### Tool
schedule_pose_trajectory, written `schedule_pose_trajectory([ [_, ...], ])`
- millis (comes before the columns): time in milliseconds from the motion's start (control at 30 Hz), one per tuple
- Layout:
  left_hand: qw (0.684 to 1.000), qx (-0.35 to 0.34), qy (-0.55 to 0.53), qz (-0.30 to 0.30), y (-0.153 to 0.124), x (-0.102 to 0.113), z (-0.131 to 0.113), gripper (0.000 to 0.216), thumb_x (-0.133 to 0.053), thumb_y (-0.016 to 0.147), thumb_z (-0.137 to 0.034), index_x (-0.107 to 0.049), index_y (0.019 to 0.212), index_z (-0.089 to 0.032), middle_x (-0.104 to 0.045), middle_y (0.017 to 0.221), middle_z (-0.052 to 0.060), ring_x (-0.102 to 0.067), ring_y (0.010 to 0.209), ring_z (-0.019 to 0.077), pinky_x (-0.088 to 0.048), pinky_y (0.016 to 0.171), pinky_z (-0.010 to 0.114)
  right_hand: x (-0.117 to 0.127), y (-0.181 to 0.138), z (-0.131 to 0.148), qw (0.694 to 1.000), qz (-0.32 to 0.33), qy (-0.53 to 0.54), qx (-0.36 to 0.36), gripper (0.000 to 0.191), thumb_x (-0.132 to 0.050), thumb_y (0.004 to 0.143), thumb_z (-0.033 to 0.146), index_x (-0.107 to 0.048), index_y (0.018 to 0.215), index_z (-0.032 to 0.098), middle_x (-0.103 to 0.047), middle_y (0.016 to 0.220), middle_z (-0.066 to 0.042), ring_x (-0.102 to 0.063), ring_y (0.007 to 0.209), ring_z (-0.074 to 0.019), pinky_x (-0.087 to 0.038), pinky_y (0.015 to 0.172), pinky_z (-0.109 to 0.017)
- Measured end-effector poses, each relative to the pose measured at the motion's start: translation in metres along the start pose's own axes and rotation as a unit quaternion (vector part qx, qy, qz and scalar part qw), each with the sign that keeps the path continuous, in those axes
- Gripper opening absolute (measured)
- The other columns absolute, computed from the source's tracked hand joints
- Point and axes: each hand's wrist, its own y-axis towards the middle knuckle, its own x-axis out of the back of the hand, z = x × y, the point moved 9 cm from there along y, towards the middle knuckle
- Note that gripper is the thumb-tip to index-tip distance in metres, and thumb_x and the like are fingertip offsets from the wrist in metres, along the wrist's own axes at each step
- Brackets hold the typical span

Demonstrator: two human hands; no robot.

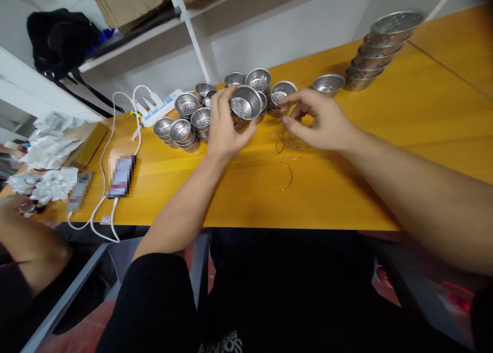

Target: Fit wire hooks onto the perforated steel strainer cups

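My left hand (pixel 227 130) is closed around a small perforated metal cup (pixel 245 102), which is tilted so that its inside shows. To the right hovers my right hand (pixel 319 118), its fingers bent and the thumb a little apart from the index finger, with nothing visible between them. Thin curved wires (pixel 291 176) lie on the table below it. Behind both hands stand more perforated cups, among them a cup (pixel 283 91) close to my right fingertips and a nested stack (pixel 183 132) left of my left hand.
A leaning stack of cups (pixel 372 55) stands far right, with a single cup (pixel 328 83) beside it. On the left of the yellow table (pixel 246 204) are a white power strip (pixel 162 108), cables and a phone (pixel 122 176). Another person's arm (pixel 33 235) rests at far left.
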Motion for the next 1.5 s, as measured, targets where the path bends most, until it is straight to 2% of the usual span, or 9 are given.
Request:
schedule_pose_trajectory([
  [233, 0.994, 0.069, 0.077, -0.045, 0.006, 0.045, 0.005, 0.055, -0.095, 0.104, -0.069, -0.080, 0.148, -0.040, -0.072, 0.189, 0.010, -0.040, 0.196, 0.0494, -0.012, 0.170, 0.081, -0.004, 0.001, 0.007, 1.000, -0.003, -0.005, 0.030, 0.034, -0.083, 0.114, 0.051, -0.088, 0.144, 0.035, -0.092, 0.133, -0.010, -0.081, 0.092, -0.0315, -0.076, 0.095, -0.060],
  [567, 0.961, 0.144, 0.217, -0.087, 0.013, 0.102, 0.012, 0.035, -0.098, 0.100, -0.055, -0.079, 0.122, -0.035, -0.077, 0.178, 0.011, -0.056, 0.190, 0.0487, -0.040, 0.161, 0.081, -0.005, 0.000, 0.005, 1.000, 0.010, -0.011, -0.002, 0.035, -0.085, 0.113, 0.058, -0.092, 0.142, 0.040, -0.094, 0.132, -0.006, -0.084, 0.098, -0.0338, -0.077, 0.103, -0.064],
  [800, 0.955, 0.156, 0.240, -0.074, 0.011, 0.100, 0.029, 0.032, -0.101, 0.088, -0.033, -0.071, 0.098, -0.031, -0.083, 0.162, 0.015, -0.066, 0.173, 0.0542, -0.038, 0.158, 0.090, -0.005, 0.001, 0.006, 0.999, 0.018, 0.001, -0.032, 0.031, -0.083, 0.115, 0.066, -0.095, 0.140, 0.052, -0.095, 0.137, -0.004, -0.082, 0.104, -0.0400, -0.072, 0.115, -0.082],
  [1000, 0.960, 0.145, 0.225, -0.078, 0.008, 0.096, 0.036, 0.034, -0.104, 0.086, -0.034, -0.073, 0.101, -0.032, -0.081, 0.166, 0.014, -0.059, 0.179, 0.0545, -0.031, 0.160, 0.092, -0.004, 0.001, 0.006, 1.000, 0.012, 0.002, -0.012, 0.034, -0.082, 0.117, 0.071, -0.095, 0.132, 0.043, -0.093, 0.124, -0.009, -0.082, 0.100, -0.0407, -0.075, 0.106, -0.082],
  [1167, 0.969, 0.137, 0.184, -0.091, 0.007, 0.100, 0.013, 0.049, -0.103, 0.091, -0.049, -0.079, 0.131, -0.035, -0.070, 0.186, 0.015, -0.040, 0.196, 0.0552, -0.019, 0.166, 0.090, -0.005, 0.002, 0.006, 1.000, 0.012, -0.011, -0.008, 0.030, -0.080, 0.118, 0.072, -0.093, 0.127, 0.047, -0.092, 0.119, -0.006, -0.080, 0.096, -0.0373, -0.076, 0.101, -0.077],
  [1267, 0.983, 0.070, 0.151, -0.076, 0.004, 0.081, -0.020, 0.052, -0.101, 0.097, -0.057, -0.078, 0.140, -0.039, -0.068, 0.191, 0.012, -0.034, 0.200, 0.0504, -0.022, 0.167, 0.084, 0.002, 0.004, 0.004, 0.999, -0.011, -0.046, -0.019, 0.037, -0.079, 0.119, 0.070, -0.089, 0.125, 0.036, -0.090, 0.117, -0.010, -0.082, 0.096, -0.0378, -0.076, 0.100, -0.072],
  [1333, 0.995, -0.012, 0.098, -0.016, -0.004, 0.047, -0.046, 0.047, -0.097, 0.101, -0.062, -0.079, 0.136, -0.036, -0.075, 0.182, 0.013, -0.049, 0.192, 0.0496, -0.034, 0.163, 0.082, 0.014, 0.006, -0.001, 0.995, -0.042, -0.078, -0.042, 0.035, -0.078, 0.122, 0.066, -0.086, 0.127, 0.032, -0.090, 0.125, -0.014, -0.084, 0.104, -0.0400, -0.074, 0.109, -0.072],
  [1433, 0.982, -0.137, -0.036, 0.123, -0.030, -0.018, -0.078, 0.029, -0.078, 0.117, -0.063, -0.080, 0.117, -0.034, -0.087, 0.147, 0.012, -0.082, 0.148, 0.0373, -0.064, 0.135, 0.069, 0.034, 0.007, -0.015, 0.980, -0.062, -0.154, -0.107, 0.032, -0.078, 0.125, 0.047, -0.084, 0.146, 0.024, -0.083, 0.156, -0.024, -0.085, 0.123, -0.0437, -0.068, 0.127, -0.072],
  [1500, 0.965, -0.160, -0.107, 0.177, -0.046, -0.049, -0.083, 0.035, -0.070, 0.124, -0.060, -0.077, 0.105, -0.031, -0.085, 0.115, 0.008, -0.084, 0.104, 0.0261, -0.072, 0.100, 0.051, 0.041, 0.006, -0.027, 0.965, -0.034, -0.210, -0.153, 0.045, -0.077, 0.123, 0.033, -0.079, 0.162, 0.012, -0.073, 0.169, -0.033, -0.083, 0.140, -0.0477, -0.062, 0.137, -0.071],
])
